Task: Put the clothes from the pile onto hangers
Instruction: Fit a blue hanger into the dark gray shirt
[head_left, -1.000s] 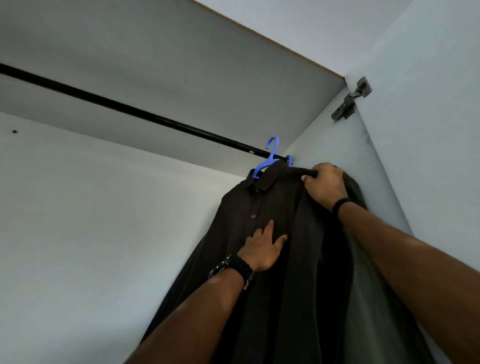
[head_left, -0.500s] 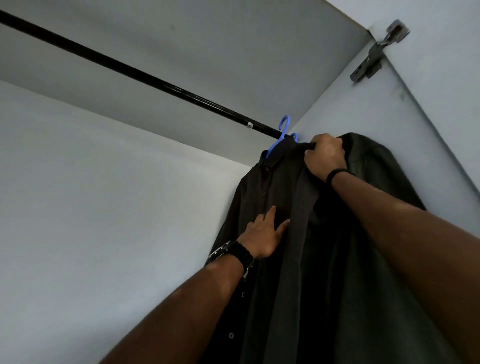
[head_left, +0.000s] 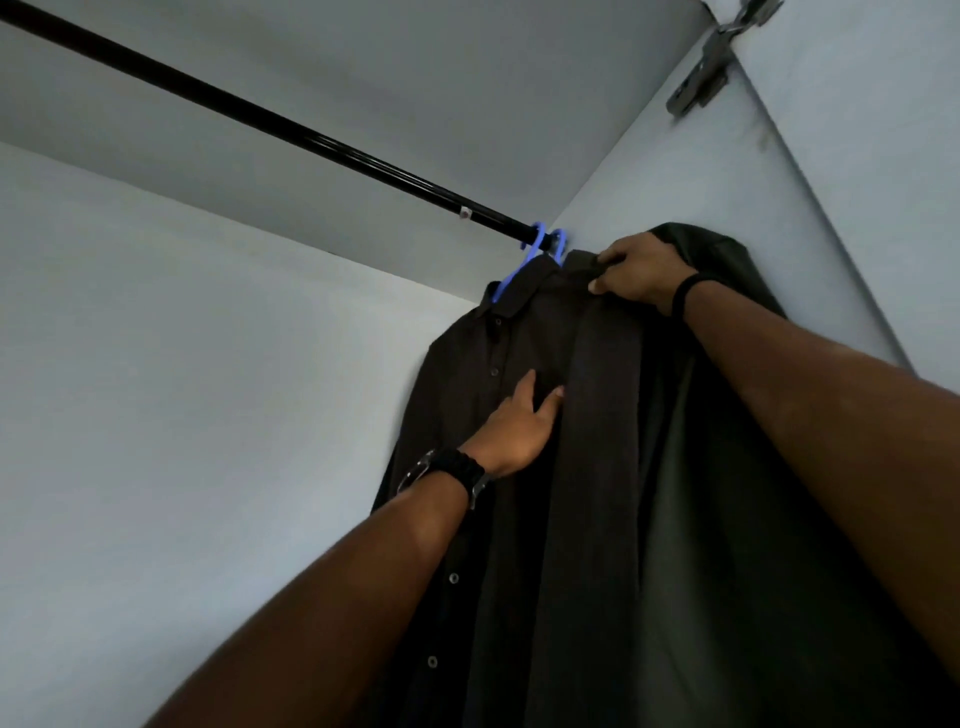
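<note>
A dark buttoned shirt (head_left: 519, 338) hangs on a blue hanger (head_left: 540, 248) whose hook sits over the black closet rod (head_left: 260, 117) at its right end. My left hand (head_left: 519, 431) lies flat on the shirt's front below the collar, fingers straight. My right hand (head_left: 641, 273) grips the shirt's shoulder near the collar. Behind it a dark green garment (head_left: 727, 467) hangs against the side wall; its hanger is hidden.
The closet's pale back wall fills the left. The side panel stands right of the clothes, with a metal door hinge (head_left: 706, 62) at the top right. The rod runs bare toward the upper left.
The hanger's hook, lifted above the rod a second ago, now sits over it. My right hand has stayed on the shoulder and my left hand stays pressed on the shirt front.
</note>
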